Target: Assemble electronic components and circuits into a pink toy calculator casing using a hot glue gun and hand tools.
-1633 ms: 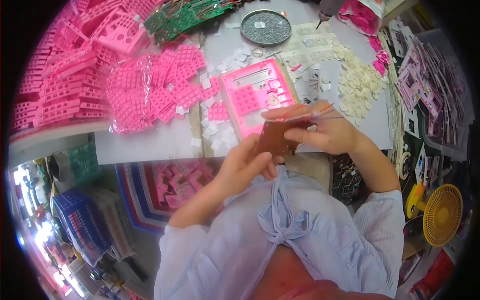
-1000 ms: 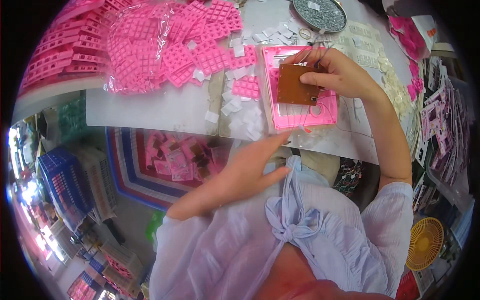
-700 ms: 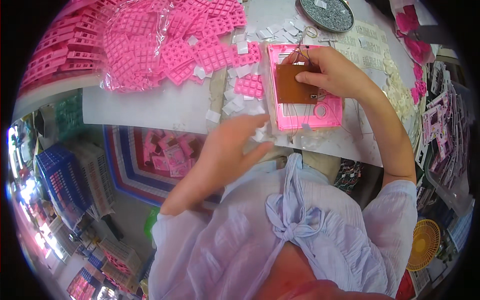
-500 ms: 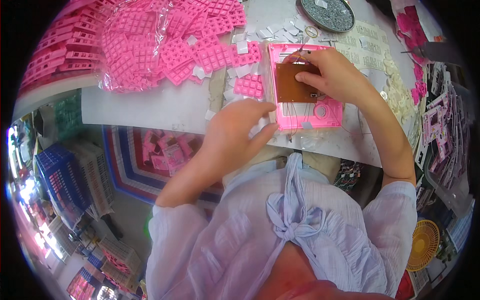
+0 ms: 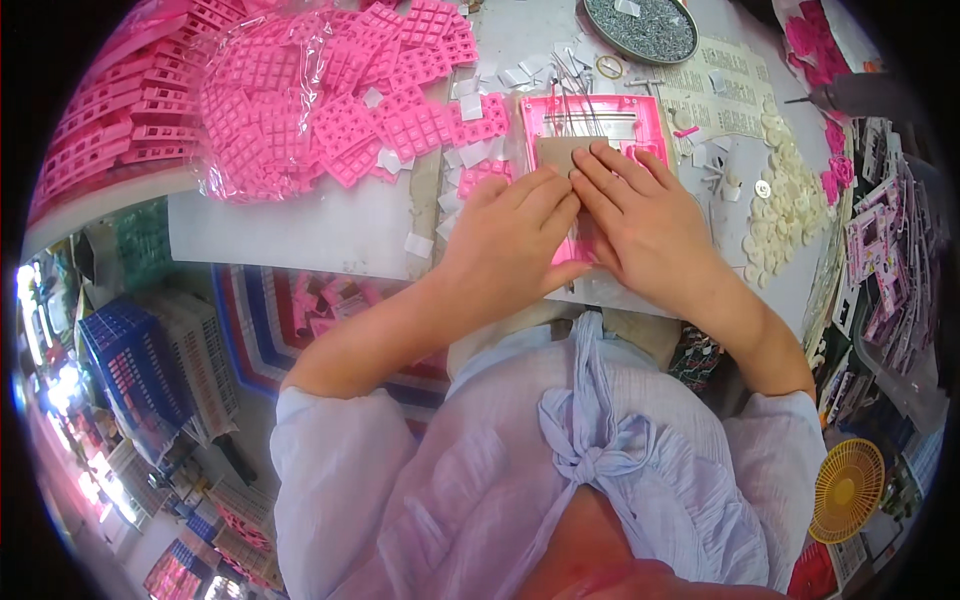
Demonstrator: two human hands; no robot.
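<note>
A flat brown circuit board (image 5: 556, 151) lies in a pink plastic casing (image 5: 653, 122) on the worktable. Thin wires (image 5: 578, 88) stick out past the board's far edge. My left hand (image 5: 512, 235) rests on the board's left part, fingers stretched close together, thumb pointing right. From the right, my right hand (image 5: 645, 222) lies flat with fingers spread over the board and casing. The fingertips of both hands nearly meet in the middle. Neither hand is wrapped round anything. Most of the board and the casing's near part are hidden under my hands.
Pink keypad pieces (image 5: 415, 125) pile up at the left, partly in a clear bag. A round tray of small metal screws (image 5: 645, 30) stands at the back. White plastic parts (image 5: 780, 230) lie at the right, near a dark pointed tool (image 5: 850, 97). Paper scraps (image 5: 515, 75) are scattered behind the casing.
The board has turned and come down into the casing, wires now at the far side. My right hand let go of its edge and flattened over it; my left hand moved in onto it.
</note>
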